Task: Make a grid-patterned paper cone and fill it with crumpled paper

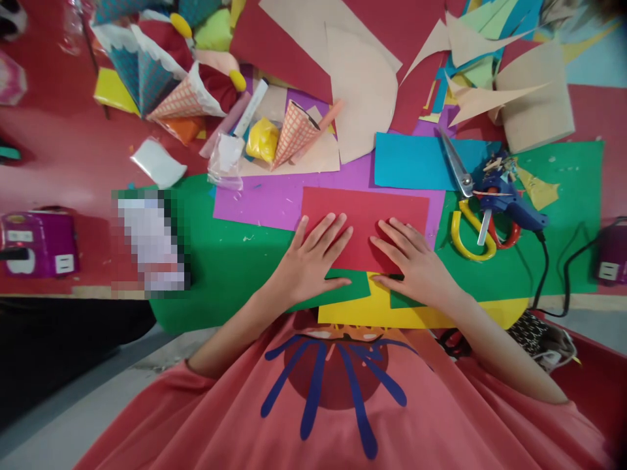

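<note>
A red rectangular sheet (365, 212) lies flat on the table in front of me, over purple (257, 205) and green (235, 261) sheets. My left hand (313, 261) rests flat on its left part, fingers spread. On its right part lies my right hand (416, 261), also with fingers stretched out. Both thumbs point inward below the red sheet's lower edge, near a yellow sheet (353, 313). To the right are scissors (465, 189) with yellow and red handles, partly under a blue glue gun (512, 202). Just above the red sheet is a blue sheet (411, 160).
Patterned paper cones (176, 98) with white trim stand at the upper left, near a small cone (296, 130) and a yellow bundle (263, 139). Beige offcuts (362, 98) lie behind. A blurred-out phone-like object (154, 241) is at left. The glue gun's black cord (568, 274) runs right.
</note>
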Demonstrator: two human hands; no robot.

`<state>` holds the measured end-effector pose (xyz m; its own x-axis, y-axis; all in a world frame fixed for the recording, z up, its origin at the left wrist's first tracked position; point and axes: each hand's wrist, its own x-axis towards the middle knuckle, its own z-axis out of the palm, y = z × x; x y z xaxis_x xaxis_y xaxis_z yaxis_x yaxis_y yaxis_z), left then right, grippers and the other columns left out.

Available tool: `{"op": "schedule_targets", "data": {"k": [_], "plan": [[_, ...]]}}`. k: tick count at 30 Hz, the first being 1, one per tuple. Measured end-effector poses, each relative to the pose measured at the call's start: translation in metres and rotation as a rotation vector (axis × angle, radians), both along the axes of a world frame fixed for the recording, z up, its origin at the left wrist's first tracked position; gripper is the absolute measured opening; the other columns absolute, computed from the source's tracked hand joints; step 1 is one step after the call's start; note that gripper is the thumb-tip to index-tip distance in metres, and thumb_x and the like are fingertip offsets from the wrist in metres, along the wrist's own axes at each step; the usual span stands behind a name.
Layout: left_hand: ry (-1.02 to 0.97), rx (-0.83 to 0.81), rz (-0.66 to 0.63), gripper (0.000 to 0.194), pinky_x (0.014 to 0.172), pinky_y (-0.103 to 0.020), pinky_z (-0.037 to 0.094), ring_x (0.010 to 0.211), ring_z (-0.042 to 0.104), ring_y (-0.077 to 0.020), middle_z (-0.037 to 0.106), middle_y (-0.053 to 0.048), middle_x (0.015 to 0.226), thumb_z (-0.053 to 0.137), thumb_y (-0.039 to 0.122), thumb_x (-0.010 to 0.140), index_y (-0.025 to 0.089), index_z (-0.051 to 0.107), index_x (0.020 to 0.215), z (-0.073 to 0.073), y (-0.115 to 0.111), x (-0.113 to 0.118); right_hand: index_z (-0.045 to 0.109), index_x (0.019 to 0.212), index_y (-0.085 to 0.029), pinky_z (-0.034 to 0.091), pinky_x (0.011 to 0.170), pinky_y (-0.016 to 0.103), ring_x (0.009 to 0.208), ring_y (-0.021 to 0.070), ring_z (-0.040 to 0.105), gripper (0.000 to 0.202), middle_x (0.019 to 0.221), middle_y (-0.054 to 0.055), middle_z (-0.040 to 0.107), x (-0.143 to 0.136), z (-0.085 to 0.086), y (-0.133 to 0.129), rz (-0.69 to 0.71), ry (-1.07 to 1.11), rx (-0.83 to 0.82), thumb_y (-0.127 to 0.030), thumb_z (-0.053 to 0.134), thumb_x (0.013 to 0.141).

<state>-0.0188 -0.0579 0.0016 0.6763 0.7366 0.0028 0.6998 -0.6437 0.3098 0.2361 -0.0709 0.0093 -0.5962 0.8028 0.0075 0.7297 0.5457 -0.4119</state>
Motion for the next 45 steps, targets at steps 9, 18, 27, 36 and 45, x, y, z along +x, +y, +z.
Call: {"op": "schedule_targets", "data": {"k": [9,18,27,36,45], "plan": [[0.021,-0.042,-0.174,0.055,0.118,-0.041,0.034,0.141,0.04,-0.0231,0.044,-0.012,0.149,0.05,0.032,0.093,0.014,0.041,0.144,0.015,0.009,-0.032,0.058,0.128,-0.012,0.046,0.109,0.053,0.136,0.0321,0.047,0.047,0.139,0.018,0.056,0.01,0.012,0.001,0.079,-0.011,0.064,-0.039,0.057,0.09],[-0.209,-0.234,-0.005,0.03,0.104,-0.032,0.05,0.123,0.06,-0.0162,0.068,-0.005,0.124,0.042,0.024,0.097,0.02,0.065,0.116,0.022,0.019,-0.055,0.064,0.116,-0.02,0.059,0.094,0.037,0.113,0.0214,0.067,0.026,0.119,0.007,0.071,0.026,0.028,0.005,-0.036,0.111,-0.042,-0.023,0.049,0.095],[-0.425,-0.107,0.386,0.024,0.07,-0.021,0.055,0.079,0.07,-0.013,0.075,-0.003,0.086,0.053,0.036,0.093,0.017,0.067,0.088,0.009,0.024,-0.037,0.064,0.082,-0.022,0.048,0.055,0.025,0.062,0.0156,0.066,0.018,0.072,0.002,0.071,0.02,0.016,0.011,-0.449,0.236,0.006,-0.033,0.054,0.092],[-0.392,-0.076,0.456,0.029,0.053,-0.022,0.045,0.057,0.056,-0.0109,0.064,0.0,0.068,0.051,0.044,0.091,0.019,0.063,0.079,0.006,0.036,-0.034,0.056,0.072,-0.02,0.038,0.05,0.023,0.053,0.0108,0.053,0.022,0.061,-0.001,0.058,0.017,0.016,0.012,-0.507,0.269,-0.001,-0.03,0.056,0.091],[-0.433,-0.194,0.496,0.025,0.068,-0.026,0.054,0.074,0.067,-0.015,0.073,-0.002,0.082,0.053,0.042,0.088,0.021,0.066,0.082,0.011,0.03,-0.037,0.063,0.087,-0.021,0.052,0.063,0.026,0.074,0.0159,0.069,0.009,0.082,0.003,0.073,0.017,0.019,0.009,-0.489,0.305,-0.07,-0.028,0.058,0.09]]}}
